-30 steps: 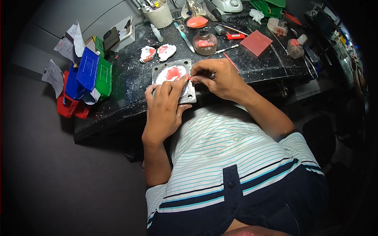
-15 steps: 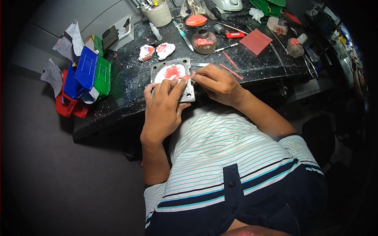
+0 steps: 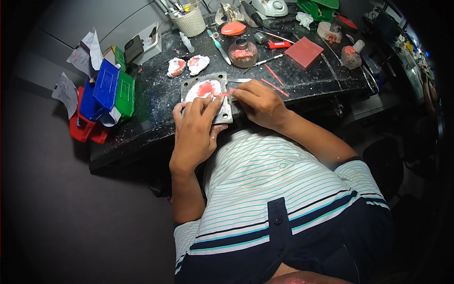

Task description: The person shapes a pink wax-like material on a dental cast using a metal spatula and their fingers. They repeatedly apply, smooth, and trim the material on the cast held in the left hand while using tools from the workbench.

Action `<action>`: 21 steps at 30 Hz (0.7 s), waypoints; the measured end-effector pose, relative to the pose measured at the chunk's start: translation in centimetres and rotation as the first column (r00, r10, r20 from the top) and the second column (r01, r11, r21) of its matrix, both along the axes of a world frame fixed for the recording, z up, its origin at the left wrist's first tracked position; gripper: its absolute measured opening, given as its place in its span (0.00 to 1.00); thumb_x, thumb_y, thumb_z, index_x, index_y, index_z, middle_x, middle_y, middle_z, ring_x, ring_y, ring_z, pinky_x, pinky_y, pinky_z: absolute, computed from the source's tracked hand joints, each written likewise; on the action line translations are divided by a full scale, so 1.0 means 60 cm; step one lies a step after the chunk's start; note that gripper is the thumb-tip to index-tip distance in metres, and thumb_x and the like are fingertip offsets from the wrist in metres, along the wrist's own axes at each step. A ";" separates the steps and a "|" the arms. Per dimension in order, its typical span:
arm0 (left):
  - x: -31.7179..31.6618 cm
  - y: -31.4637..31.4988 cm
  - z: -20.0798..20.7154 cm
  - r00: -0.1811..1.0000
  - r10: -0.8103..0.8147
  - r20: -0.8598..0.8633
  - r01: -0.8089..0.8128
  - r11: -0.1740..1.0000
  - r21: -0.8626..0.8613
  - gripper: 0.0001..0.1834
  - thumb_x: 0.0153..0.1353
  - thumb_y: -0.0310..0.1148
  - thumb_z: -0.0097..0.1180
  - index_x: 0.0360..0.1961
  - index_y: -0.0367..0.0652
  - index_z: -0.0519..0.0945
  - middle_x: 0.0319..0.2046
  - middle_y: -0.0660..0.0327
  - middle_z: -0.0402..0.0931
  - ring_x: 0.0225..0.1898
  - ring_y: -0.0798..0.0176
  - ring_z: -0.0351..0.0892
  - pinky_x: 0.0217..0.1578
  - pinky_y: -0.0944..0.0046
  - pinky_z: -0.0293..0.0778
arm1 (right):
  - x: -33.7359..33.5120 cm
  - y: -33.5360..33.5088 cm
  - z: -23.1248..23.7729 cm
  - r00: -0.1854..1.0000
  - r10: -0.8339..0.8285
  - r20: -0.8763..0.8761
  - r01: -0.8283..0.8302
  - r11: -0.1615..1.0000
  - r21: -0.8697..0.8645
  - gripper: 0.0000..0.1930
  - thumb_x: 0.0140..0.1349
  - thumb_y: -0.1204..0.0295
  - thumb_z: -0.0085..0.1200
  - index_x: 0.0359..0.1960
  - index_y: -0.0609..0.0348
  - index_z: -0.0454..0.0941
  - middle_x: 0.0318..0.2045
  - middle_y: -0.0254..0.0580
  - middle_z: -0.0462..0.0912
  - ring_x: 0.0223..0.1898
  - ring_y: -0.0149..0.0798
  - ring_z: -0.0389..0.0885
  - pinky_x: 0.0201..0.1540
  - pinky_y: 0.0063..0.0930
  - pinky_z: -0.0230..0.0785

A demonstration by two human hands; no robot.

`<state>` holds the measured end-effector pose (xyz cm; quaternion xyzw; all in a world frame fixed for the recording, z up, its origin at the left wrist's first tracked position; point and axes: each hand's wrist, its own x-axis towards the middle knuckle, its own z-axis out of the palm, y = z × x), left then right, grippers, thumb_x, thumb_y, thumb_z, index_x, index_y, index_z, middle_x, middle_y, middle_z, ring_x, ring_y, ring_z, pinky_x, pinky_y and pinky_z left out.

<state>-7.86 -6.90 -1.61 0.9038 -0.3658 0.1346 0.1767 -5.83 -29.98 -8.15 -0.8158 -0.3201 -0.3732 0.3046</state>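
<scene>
1. Two bare hands work at the near edge of a black table [image 3: 151, 106], around a square metal mould [image 3: 225, 78] with holes at its corners
2. Within the metal mould sits white plaster [image 3: 191, 93], with a red-pink patch [image 3: 206, 88] on it
3. The left hand [image 3: 195, 128] holds the mould, its fingers spread over the plaster and its thumb at the near edge
4. A short pink strip [image 3: 225, 94] lies at the mould's right side, touching the left index fingertip
5. The right hand [image 3: 260, 105] is just beside that side, fingers curled narrow; whether they pinch anything, I cannot tell
6. A flat metal blade [image 3: 240, 80] lies between the mould and the right hand, its far end hidden by the knuckles
7. Beyond the right hand lie two thin pink sticks [image 3: 274, 75], a pink square sheet [image 3: 304, 52] and a red lighter [image 3: 279, 45]
8. Past the mould stand two white-and-pink casts [image 3: 198, 65], near a round glass jar [image 3: 243, 54] and a turquoise-handled tool [image 3: 219, 47]
9. Blue [image 3: 107, 85] and green bins [image 3: 125, 97] stand at the table's left end
</scene>
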 end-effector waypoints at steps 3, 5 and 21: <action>0.000 0.002 -0.001 1.000 0.003 -0.017 -0.003 1.000 0.026 0.32 0.59 0.34 0.68 0.65 0.45 0.74 0.50 0.57 0.74 0.57 0.53 0.73 0.66 0.45 0.54 | -0.001 -0.004 0.021 0.981 0.073 -0.181 -0.020 0.961 0.276 0.13 0.54 0.85 0.65 0.41 0.63 0.83 0.37 0.48 0.85 0.39 0.50 0.86 0.42 0.35 0.79; 0.002 0.002 -0.004 1.000 0.007 -0.028 -0.008 0.999 -0.037 0.33 0.59 0.34 0.68 0.66 0.45 0.72 0.51 0.56 0.74 0.57 0.54 0.73 0.66 0.45 0.54 | 0.000 -0.004 0.037 0.983 0.072 -0.166 -0.019 0.953 0.301 0.09 0.58 0.84 0.65 0.40 0.63 0.85 0.35 0.47 0.86 0.36 0.48 0.87 0.40 0.33 0.80; 0.005 0.004 -0.009 1.000 -0.015 0.018 0.016 0.999 -0.039 0.38 0.57 0.37 0.69 0.69 0.46 0.70 0.51 0.56 0.75 0.56 0.49 0.72 0.66 0.45 0.54 | 0.007 0.005 0.070 0.920 0.178 -0.349 -0.128 0.979 0.161 0.14 0.54 0.87 0.65 0.42 0.60 0.87 0.39 0.44 0.87 0.42 0.46 0.87 0.46 0.34 0.79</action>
